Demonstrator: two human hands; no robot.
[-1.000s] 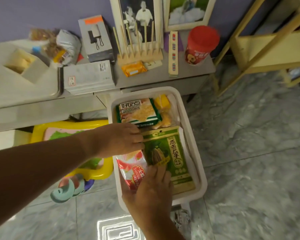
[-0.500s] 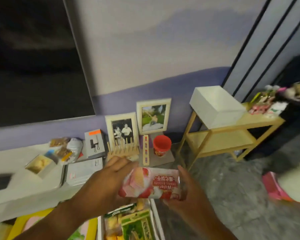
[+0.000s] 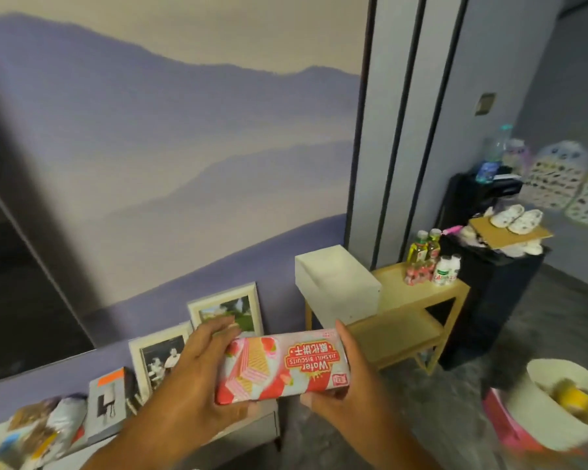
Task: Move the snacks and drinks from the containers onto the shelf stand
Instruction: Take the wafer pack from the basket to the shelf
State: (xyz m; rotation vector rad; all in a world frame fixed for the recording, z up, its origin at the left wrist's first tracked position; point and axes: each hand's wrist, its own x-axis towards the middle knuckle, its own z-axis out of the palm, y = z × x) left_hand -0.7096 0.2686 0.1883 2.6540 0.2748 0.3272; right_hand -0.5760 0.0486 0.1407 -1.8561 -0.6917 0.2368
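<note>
Upside-down, pink strawberry wafer pack, glossy, held level.

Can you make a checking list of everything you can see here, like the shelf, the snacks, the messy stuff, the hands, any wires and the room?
Surface: wooden shelf stand, two tiers; lower tier looks bare.
Job's things: strawberry wafer biscuit pack, held in the air; drink bottles and a white box on the stand's top tier.
Clutter: photo frames, small boxes and snack bags on the low cabinet; white bucket on the floor.
Grippers: left hand and right hand each hold one end of the pack.
Cables: nothing seen.
Surroundings: mountain mural wall, grey marbled floor, black cabinet with small shoes on top.
</note>
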